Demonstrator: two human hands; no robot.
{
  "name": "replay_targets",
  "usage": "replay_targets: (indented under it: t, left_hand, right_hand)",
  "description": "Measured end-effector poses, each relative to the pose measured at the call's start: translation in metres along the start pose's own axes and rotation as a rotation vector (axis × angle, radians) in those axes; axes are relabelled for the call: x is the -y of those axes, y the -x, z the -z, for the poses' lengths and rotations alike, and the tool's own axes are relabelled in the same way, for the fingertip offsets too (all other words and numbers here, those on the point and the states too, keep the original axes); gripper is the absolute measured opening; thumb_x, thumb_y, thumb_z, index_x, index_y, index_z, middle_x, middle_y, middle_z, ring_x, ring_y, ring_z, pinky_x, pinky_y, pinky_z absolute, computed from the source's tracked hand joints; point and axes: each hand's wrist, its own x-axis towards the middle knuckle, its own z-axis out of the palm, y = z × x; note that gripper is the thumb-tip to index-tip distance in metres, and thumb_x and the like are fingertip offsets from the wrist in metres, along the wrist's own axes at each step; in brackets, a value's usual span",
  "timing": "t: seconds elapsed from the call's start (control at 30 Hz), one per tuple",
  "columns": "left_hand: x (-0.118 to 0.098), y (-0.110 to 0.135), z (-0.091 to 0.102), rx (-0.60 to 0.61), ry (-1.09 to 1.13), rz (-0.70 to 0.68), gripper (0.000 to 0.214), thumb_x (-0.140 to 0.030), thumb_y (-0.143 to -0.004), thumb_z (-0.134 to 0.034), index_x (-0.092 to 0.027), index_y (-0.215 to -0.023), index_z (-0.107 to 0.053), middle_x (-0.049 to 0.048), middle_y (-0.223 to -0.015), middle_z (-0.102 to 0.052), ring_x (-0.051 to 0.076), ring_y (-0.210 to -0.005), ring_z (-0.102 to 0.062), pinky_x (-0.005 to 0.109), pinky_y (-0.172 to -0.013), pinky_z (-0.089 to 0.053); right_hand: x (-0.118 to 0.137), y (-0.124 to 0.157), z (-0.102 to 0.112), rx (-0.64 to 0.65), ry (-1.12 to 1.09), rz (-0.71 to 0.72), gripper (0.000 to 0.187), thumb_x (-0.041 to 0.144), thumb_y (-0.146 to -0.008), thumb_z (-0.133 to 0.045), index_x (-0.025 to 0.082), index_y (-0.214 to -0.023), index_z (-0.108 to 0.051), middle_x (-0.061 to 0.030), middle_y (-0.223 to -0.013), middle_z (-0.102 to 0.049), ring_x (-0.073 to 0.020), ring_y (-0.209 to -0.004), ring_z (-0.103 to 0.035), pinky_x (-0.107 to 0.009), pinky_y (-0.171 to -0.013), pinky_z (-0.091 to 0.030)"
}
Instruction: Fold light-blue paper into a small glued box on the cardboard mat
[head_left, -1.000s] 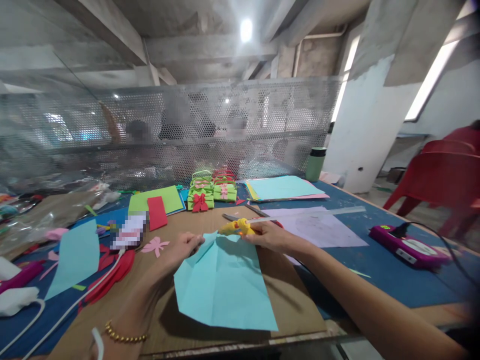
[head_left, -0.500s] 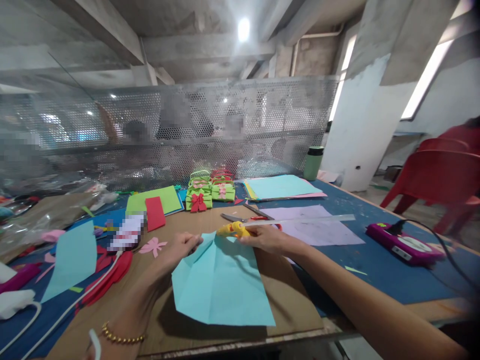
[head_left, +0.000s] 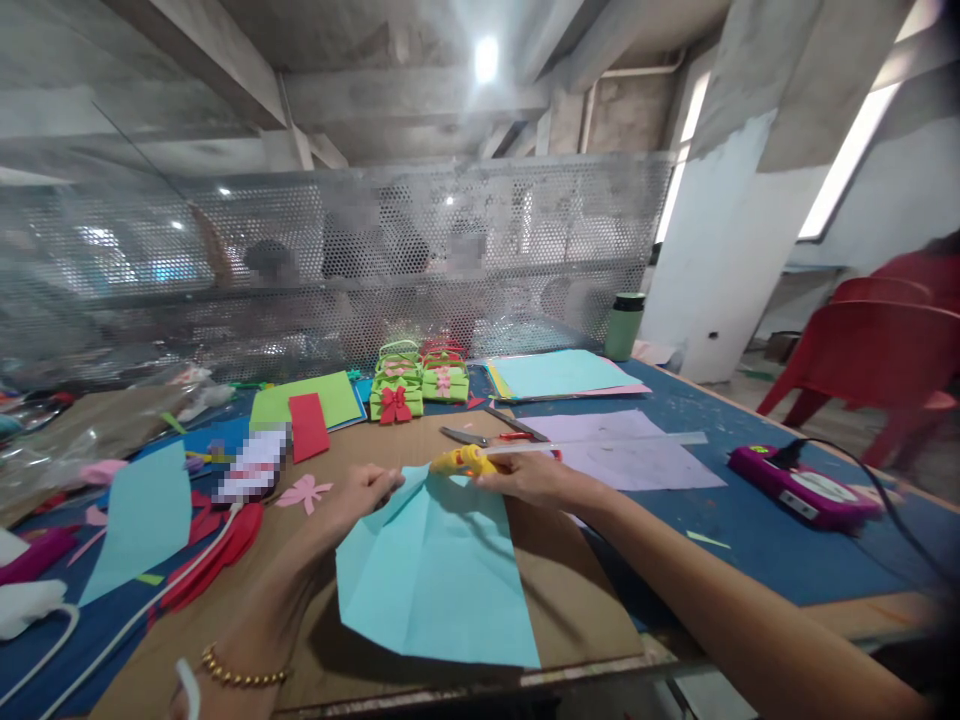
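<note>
Both forearms stretched forward, converging toward the middle. The left hand (head_left: 367, 487) palm down, thumb and fingertips pinched together. The right hand (head_left: 525, 470) just to its right, fingers curled in a closed grip, knuckles up.

left hand (head_left: 367, 492): 1 gold bead bracelet (head_left: 241, 675) at wrist, white loop (head_left: 191, 688) beside | right hand (head_left: 525, 472): bare forearm

scissors (head_left: 463, 436) | ruler (head_left: 637, 440) | green bottle (head_left: 623, 327) | red chair (head_left: 892, 350) | purple device (head_left: 795, 486)
</note>
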Motion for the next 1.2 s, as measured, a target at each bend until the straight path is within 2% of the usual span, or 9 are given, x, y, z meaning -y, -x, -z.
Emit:
replay_targets:
  t: [0.2, 0.37, 0.63, 0.93, 1.2]
  left_hand:
    - [0.004, -0.004, -0.001, -0.043, -0.031, -0.012, 0.052, -0.066, -0.076, -0.042, -0.018, -0.061, -0.058, 0.004, -0.069, -0.06, 0.022, -0.069, -0.053, 0.029, -0.057, -0.032]
    - [0.01, -0.005, -0.003, -0.021, -0.025, 0.002, 0.053, -0.066, -0.078, -0.041, -0.018, -0.063, -0.058, 0.0024, -0.066, -0.056, 0.02, -0.065, -0.049, 0.028, -0.055, -0.028]
    - [0.004, -0.003, -0.002, -0.028, -0.035, -0.002, 0.054, -0.065, -0.078, -0.04, -0.017, -0.066, -0.062, 0.0055, -0.073, -0.062, 0.023, -0.071, -0.054, 0.03, -0.06, -0.032]
    - [0.001, -0.001, 0.001, 0.004, -0.018, 0.007, 0.054, -0.067, -0.077, -0.04, -0.017, -0.066, -0.059, 0.0033, -0.07, -0.057, 0.022, -0.07, -0.051, 0.029, -0.059, -0.031]
    - [-0.001, -0.002, 0.0, -0.001, -0.05, 0.008, 0.053, -0.067, -0.076, -0.037, -0.019, -0.06, -0.054, 0.003, -0.066, -0.055, 0.021, -0.067, -0.05, 0.029, -0.057, -0.029]
  right_hand:
    - [0.001, 0.001, 0.002, 0.026, -0.031, 0.035, 0.034, 0.048, -0.086, -0.056, 0.016, -0.089, -0.067, 0.0016, -0.076, -0.055, -0.0127, -0.067, -0.047, -0.024, -0.059, -0.034]
    - [-0.003, -0.001, 0.003, -0.031, 0.007, -0.044, 0.039, 0.054, -0.083, -0.056, 0.015, -0.077, -0.062, 0.0042, -0.067, -0.044, -0.011, -0.061, -0.039, -0.024, -0.054, -0.027]
    - [0.002, 0.002, 0.002, -0.01, -0.007, 0.027, 0.031, 0.046, -0.084, -0.058, 0.017, -0.084, -0.066, 0.0015, -0.07, -0.052, -0.013, -0.065, -0.044, -0.024, -0.055, -0.031]
    - [-0.005, 0.004, 0.007, -0.036, -0.013, -0.045, 0.039, 0.054, -0.085, -0.055, 0.016, -0.076, -0.059, 0.005, -0.066, -0.041, -0.0102, -0.06, -0.037, -0.024, -0.054, -0.026]
    - [0.002, 0.002, 0.002, -0.031, 0.044, -0.009, 0.031, 0.045, -0.086, -0.055, 0.016, -0.078, -0.062, 0.0036, -0.068, -0.046, -0.011, -0.062, -0.041, -0.024, -0.053, -0.026]
